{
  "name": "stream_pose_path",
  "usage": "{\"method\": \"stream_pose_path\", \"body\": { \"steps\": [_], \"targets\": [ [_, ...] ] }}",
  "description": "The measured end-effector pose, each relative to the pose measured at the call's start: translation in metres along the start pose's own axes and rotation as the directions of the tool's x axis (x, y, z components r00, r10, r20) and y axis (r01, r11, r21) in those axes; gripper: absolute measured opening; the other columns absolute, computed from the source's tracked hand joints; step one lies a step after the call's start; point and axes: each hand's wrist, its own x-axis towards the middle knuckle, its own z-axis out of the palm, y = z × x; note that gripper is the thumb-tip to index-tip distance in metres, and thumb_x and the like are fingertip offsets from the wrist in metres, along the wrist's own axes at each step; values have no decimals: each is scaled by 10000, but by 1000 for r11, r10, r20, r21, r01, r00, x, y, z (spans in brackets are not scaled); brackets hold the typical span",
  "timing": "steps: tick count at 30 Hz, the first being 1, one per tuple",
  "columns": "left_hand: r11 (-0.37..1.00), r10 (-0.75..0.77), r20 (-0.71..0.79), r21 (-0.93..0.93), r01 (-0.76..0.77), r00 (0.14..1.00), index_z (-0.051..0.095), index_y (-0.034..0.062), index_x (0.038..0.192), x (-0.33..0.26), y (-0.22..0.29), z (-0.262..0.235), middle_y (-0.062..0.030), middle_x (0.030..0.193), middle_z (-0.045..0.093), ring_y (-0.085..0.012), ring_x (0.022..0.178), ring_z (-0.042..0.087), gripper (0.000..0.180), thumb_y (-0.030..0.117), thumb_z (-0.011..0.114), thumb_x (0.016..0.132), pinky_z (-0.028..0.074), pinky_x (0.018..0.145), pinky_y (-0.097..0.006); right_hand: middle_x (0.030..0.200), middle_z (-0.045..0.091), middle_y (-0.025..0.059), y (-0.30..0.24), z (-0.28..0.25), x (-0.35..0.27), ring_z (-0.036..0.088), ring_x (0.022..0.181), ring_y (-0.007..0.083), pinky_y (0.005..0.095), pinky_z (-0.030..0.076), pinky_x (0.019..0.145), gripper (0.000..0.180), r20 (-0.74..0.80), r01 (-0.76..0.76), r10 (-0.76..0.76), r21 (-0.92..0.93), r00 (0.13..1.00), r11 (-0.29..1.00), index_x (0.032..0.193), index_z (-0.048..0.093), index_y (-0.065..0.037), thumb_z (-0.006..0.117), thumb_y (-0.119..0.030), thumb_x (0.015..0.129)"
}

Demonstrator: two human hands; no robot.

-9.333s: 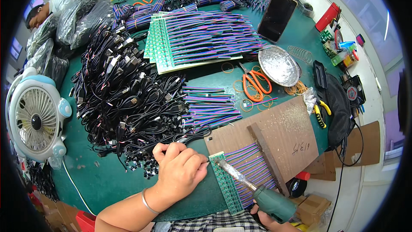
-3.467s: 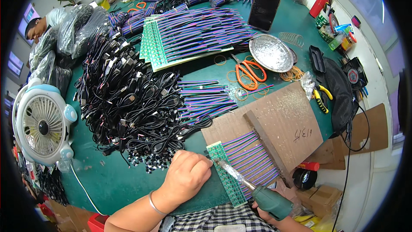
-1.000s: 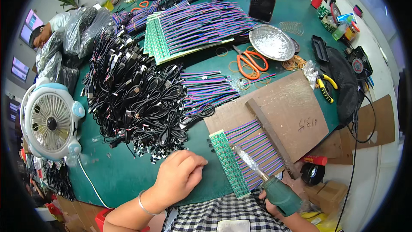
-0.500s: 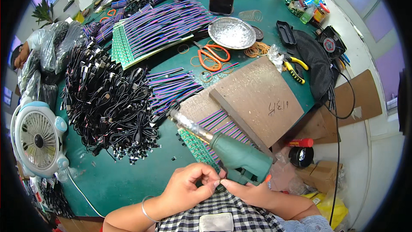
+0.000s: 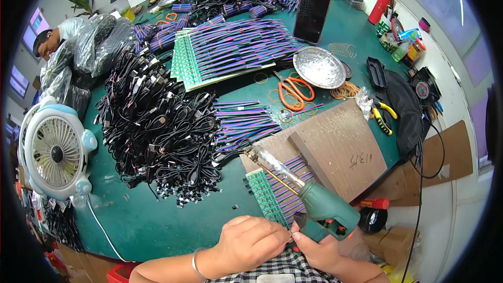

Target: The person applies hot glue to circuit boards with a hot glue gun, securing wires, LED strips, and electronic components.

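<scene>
1. Two hands meet low in the middle, with their fingertips close together. The left hand (image 5: 254, 241) is narrow, its fingers curled in. I cannot tell if it pinches some tiny thing.
2. The right hand (image 5: 320, 251) is closed around the handle of a green tool (image 5: 329, 200). Its thumb sits right by the left hand's fingertips.
3. The tool's metal tip (image 5: 277, 166) sticks out in front of the hands, to the left. I think it may be hot, so it is best aimed away from both hands and from the cables (image 5: 157, 120) farther off to the left.
4. The green board (image 5: 266, 195) lies just in front of the left hand, on the surface (image 5: 167, 225). Its wires (image 5: 285, 199) go right, toward a dark bar (image 5: 310, 161) on the brown board (image 5: 346, 141). I cannot tell if the tip touches anything.
5. To do this well, I would hold the tool tight and steady while the fingertips do their small work. It helps not to bump the green board, so its wires stay in neat rows.
6. A tiny black piece (image 5: 235, 207) lies just past the left hand. A careful arm would not brush it away.
</scene>
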Motion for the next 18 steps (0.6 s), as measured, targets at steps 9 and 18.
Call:
{"method": "stream_pose_path", "body": {
  "steps": [9, 18],
  "targets": [
    [958, -233, -67, 154, 241, 970, 628, 160, 725, -1, -27, -20, 60, 691, 596, -153, 679, 527, 142, 114, 724, 631, 351, 685, -331, 835, 620, 77, 9, -16, -6, 592, 750, 137, 264, 478, 683, 208, -59, 85, -84, 13, 995, 996, 1027, 556, 3, 511, -111, 858],
    [887, -326, -158, 290, 359, 932, 630, 166, 708, -7, -46, -10, 77, 639, 555, -134, 700, 484, 120, 144, 732, 650, 283, 731, -335, 755, 629, 43, 19, -61, -26, 580, 748, 129, 281, 437, 695, 353, 111, 194, -160, -632, 981, 750, 885, 609, -35, 562, -379, 822]
  ]
}}
